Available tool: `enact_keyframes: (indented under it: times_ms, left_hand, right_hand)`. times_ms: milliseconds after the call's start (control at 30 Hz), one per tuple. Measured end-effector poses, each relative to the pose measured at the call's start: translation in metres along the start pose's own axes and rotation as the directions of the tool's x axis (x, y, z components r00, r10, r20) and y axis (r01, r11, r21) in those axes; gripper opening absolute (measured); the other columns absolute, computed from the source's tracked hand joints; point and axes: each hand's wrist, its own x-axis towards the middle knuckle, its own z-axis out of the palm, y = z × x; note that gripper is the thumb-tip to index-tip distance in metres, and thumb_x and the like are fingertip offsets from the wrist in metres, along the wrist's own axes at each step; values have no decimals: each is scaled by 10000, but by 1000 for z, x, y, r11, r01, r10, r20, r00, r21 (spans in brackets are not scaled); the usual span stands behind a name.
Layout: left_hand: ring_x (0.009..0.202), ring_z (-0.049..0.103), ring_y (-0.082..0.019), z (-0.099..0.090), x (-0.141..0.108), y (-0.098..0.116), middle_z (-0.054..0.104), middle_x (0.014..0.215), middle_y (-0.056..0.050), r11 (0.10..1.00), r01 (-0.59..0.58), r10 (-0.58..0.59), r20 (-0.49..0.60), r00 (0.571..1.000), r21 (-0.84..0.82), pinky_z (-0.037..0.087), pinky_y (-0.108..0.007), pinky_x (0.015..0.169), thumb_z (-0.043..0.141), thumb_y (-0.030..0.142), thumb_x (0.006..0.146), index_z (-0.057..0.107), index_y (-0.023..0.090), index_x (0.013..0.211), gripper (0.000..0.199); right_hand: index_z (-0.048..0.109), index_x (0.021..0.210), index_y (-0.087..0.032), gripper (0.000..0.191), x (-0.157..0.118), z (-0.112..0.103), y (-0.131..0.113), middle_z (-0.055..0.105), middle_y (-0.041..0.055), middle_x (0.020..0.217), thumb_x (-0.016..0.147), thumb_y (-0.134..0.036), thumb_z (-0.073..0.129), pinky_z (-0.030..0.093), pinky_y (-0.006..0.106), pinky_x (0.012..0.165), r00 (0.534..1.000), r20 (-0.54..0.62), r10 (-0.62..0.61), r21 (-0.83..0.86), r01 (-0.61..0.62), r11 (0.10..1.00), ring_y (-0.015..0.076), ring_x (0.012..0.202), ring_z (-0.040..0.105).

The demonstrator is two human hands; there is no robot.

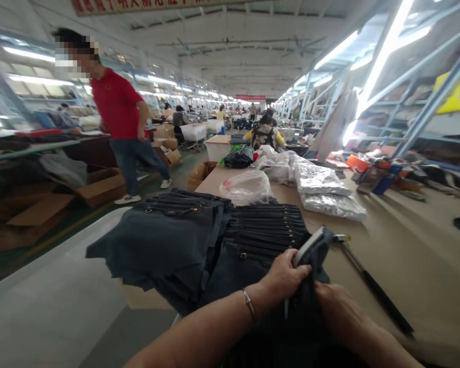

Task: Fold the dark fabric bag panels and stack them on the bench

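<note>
Hanging over the near left edge of the long tan desk [406, 266], the stacks of dark denim garments [199, 240] leave open bare surface to the right. The left hand [285, 278] has its grip closed on a folded dark garment piece with a pale lining [310, 250], which points up and away; the right hand [339, 309] pinches its lower end. A slim black rod-like tool [375, 289] lies diagonally just beside. Farther off, clear plastic bags of packed goods [322, 189]; a brown cardboard box [101, 186] sits on the floor.

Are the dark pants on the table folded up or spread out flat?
Folded. The dark pants lie in two overlapping stacks on the table, waistbands layered one over another. The left hand grips the nearest pair.
</note>
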Motion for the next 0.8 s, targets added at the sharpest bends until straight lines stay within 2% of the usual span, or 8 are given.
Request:
enact_keyframes:
  times_ms: [133,233,367,433,500,600,700,800]
  left_hand:
    - [700,586,-126,-7,2,7,636,825,-29,920,85,-78,35,996,-382,489,-268,697,697,303,687,559,122,996,384]
    - [676,615,-144,-13,1,17,653,779,-36,857,134,-111,75,991,-498,501,-279,684,770,334,623,571,119,983,465]
    - [658,631,-152,-20,0,30,671,744,-43,853,140,-109,92,990,-503,515,-289,691,781,334,621,610,120,940,421]
    - [626,623,-146,-19,2,36,672,727,-41,874,133,-108,79,991,-468,515,-277,650,745,363,668,619,124,916,367]
    - [564,592,-128,-16,4,42,660,686,-35,898,152,-120,103,987,-413,493,-249,573,706,409,707,623,122,873,342]
    - [512,531,-89,-16,6,53,622,623,-16,908,186,-130,170,977,-376,438,-200,514,705,433,705,618,111,780,341]
    - [556,540,-89,-30,8,62,622,657,-14,881,254,-181,210,961,-399,432,-194,548,733,399,681,628,117,802,325]
    - [628,576,-123,-55,13,66,645,721,-36,874,335,-245,277,929,-352,461,-234,620,712,386,701,641,130,873,317]
  right_hand:
    - [693,838,-201,280,-6,-7,3,698,80,900,795,-216,417,463,266,617,994,-109,-23,128,37,991,201,740,656]
    - [695,869,-193,334,-21,-4,32,700,60,835,856,-339,395,471,280,660,966,-221,136,337,-55,940,204,753,648]
    - [630,1066,-143,434,-40,-19,71,675,72,825,832,-468,462,489,316,644,801,-425,422,411,-245,878,214,712,635]
    - [610,1079,-154,381,-40,-39,68,647,88,921,853,-426,466,489,338,713,736,-597,319,255,-203,946,214,798,622]
    - [623,1033,-187,276,-30,-61,49,614,89,1026,887,-345,450,456,353,850,731,-681,38,14,-39,999,214,973,567]
    - [626,1029,-216,226,-1,-86,14,606,72,1036,906,-260,441,401,380,934,776,-553,-301,-266,178,947,212,1057,491]
    - [596,1081,-220,237,29,-98,0,606,65,1062,920,-247,425,397,387,921,849,-370,-376,-274,287,918,193,1023,496]
    - [587,1001,-206,165,49,-104,2,581,62,1098,912,-246,454,384,368,936,870,-256,-422,-144,398,906,175,1055,481]
